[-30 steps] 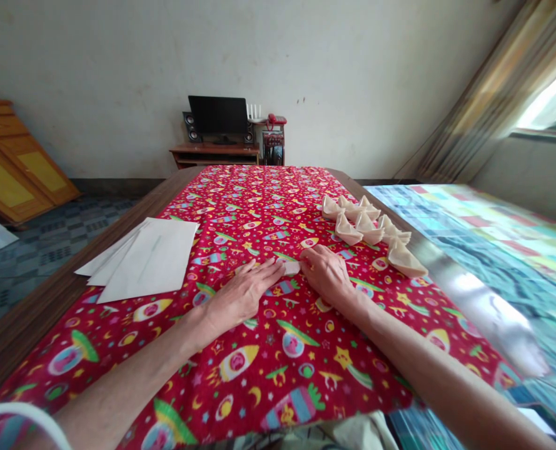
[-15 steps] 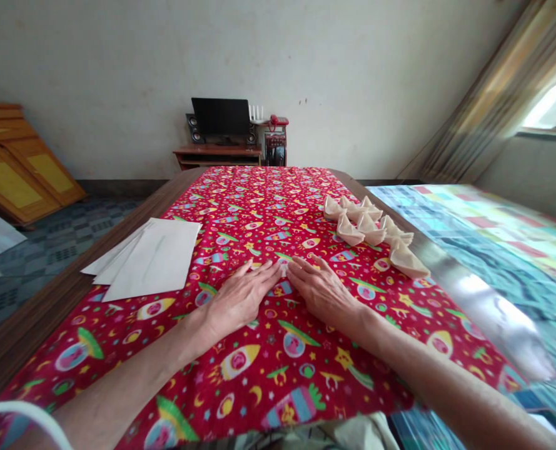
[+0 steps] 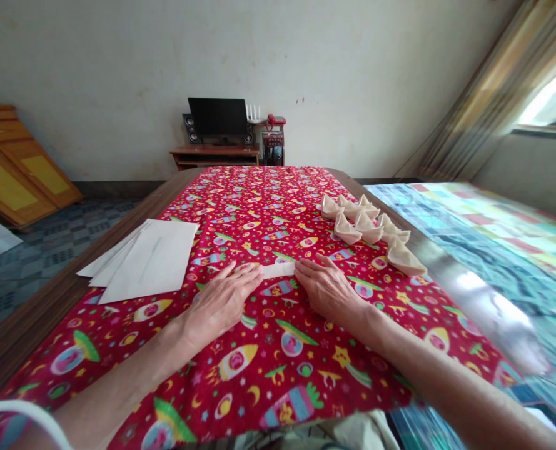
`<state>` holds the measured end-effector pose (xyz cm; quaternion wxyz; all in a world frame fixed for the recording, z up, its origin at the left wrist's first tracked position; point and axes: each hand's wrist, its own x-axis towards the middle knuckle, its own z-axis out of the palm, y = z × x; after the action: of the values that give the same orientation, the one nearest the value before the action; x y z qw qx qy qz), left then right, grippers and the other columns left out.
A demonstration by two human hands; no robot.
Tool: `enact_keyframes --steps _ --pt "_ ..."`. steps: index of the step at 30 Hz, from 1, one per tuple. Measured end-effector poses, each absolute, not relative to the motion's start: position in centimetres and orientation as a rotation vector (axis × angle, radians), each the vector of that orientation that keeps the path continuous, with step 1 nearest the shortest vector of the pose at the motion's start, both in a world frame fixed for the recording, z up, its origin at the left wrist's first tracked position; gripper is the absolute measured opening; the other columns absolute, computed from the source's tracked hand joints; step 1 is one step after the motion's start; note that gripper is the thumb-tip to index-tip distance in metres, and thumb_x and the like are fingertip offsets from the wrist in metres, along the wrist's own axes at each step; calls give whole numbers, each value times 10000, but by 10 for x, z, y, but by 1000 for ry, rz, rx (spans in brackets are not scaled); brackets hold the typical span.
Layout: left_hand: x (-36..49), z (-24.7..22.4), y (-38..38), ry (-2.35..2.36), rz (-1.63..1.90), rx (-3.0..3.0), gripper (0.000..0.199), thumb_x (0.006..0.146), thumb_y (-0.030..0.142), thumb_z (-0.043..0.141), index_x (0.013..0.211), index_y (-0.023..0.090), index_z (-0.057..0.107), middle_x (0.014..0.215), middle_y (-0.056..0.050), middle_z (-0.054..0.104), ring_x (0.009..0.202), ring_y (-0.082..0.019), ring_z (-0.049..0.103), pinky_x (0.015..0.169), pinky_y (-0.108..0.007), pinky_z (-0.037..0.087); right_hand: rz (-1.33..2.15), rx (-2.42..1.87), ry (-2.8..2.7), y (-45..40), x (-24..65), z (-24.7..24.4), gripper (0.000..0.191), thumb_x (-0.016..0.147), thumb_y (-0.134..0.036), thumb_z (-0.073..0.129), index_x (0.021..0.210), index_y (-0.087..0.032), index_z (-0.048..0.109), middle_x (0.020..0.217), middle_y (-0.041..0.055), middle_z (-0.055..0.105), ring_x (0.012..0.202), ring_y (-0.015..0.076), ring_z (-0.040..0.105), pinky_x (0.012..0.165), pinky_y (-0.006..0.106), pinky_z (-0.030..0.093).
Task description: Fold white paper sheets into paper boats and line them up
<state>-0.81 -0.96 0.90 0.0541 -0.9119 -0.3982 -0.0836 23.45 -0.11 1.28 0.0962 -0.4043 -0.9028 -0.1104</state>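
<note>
A narrow white strip of folded paper point(image 3: 279, 270) lies across the red patterned cloth, its ends covered by my fingers. My left hand point(image 3: 228, 292) rests flat on the strip's left end, fingers stretched out. On the right end, my right hand point(image 3: 327, 286) presses with its fingers extended too. Several white paper sheets point(image 3: 149, 262) lie fanned in a pile to the left of my hands. Over to the right stand several folded paper boats point(image 3: 369, 226) in a loose cluster.
The cloth point(image 3: 268, 206) covers most of a long brown table point(image 3: 38, 319). Beyond its far end is a desk with a monitor point(image 3: 216, 119) and a red telephone point(image 3: 276, 120). A bed point(image 3: 451, 250) borders the right side; a wooden cabinet point(image 3: 19, 169) stands far left.
My hands have slid apart, the left one moving left and the right one slightly right. More of the folded paper strip now shows between them.
</note>
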Motion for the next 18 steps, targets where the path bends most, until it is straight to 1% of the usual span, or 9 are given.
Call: enact_keyframes --steps 3,5,7,9,11,13,15,18 --pt "-14 5 -5 -1235 -370 -2806 560 735 -9 349 1231 139 565 1334 -79 518 1257 -193 460 1091 -432 323 -346 -1223 -2641 0 236 11 283 860 -83 408 1025 -139 631 1076 131 648 999 227 574 955 414 332" --pt "-17 -1 3 -1252 -568 -2833 513 732 5 363 1143 151 634 1278 -73 573 1204 -187 516 1065 -398 377 -354 -1225 -2609 2 236 9 255 866 -88 399 933 -153 637 990 106 669 916 204 586 960 406 310" --pt "-18 -5 12 -1305 -823 -2823 451 732 23 367 997 169 702 1150 -60 661 1101 -179 593 992 -350 460 -348 -1232 -2569 7 236 8 242 882 -111 394 833 -165 625 868 71 674 830 182 586 940 392 308" --pt "-16 -6 20 -1333 -982 -2810 400 737 38 372 875 181 720 1017 -50 708 985 -173 643 921 -326 506 -325 -1262 -2506 12 235 8 247 907 -182 407 762 -171 606 773 47 654 765 170 574 869 359 340" --pt "-13 -5 26 -1350 -1049 -2789 352 756 53 375 804 180 700 916 -46 714 888 -166 656 857 -310 523 -275 -1302 -2429 17 235 6 249 921 -278 434 777 -172 606 764 47 638 752 170 563 778 319 366" --pt "-9 -3 29 -1378 -1053 -2755 305 779 67 378 781 177 662 851 -43 699 831 -163 646 811 -302 517 -210 -1305 -2367 20 236 4 217 906 -334 481 863 -168 612 826 63 630 783 177 556 730 293 379" --pt "-7 -2 31 -1417 -1014 -2727 254 795 83 385 795 179 621 826 -40 678 814 -170 632 786 -305 505 -146 -1255 -2322 23 237 1 190 880 -332 530 938 -165 599 885 76 615 818 179 548 728 279 396" --pt "-5 -2 31 -1478 -971 -2712 188 819 126 394 830 189 570 836 -39 660 823 -181 627 767 -309 498 -46 -1191 -2270 27 239 -3 129 858 -274 559 934 -172 577 885 61 599 794 162 540 709 256 408"
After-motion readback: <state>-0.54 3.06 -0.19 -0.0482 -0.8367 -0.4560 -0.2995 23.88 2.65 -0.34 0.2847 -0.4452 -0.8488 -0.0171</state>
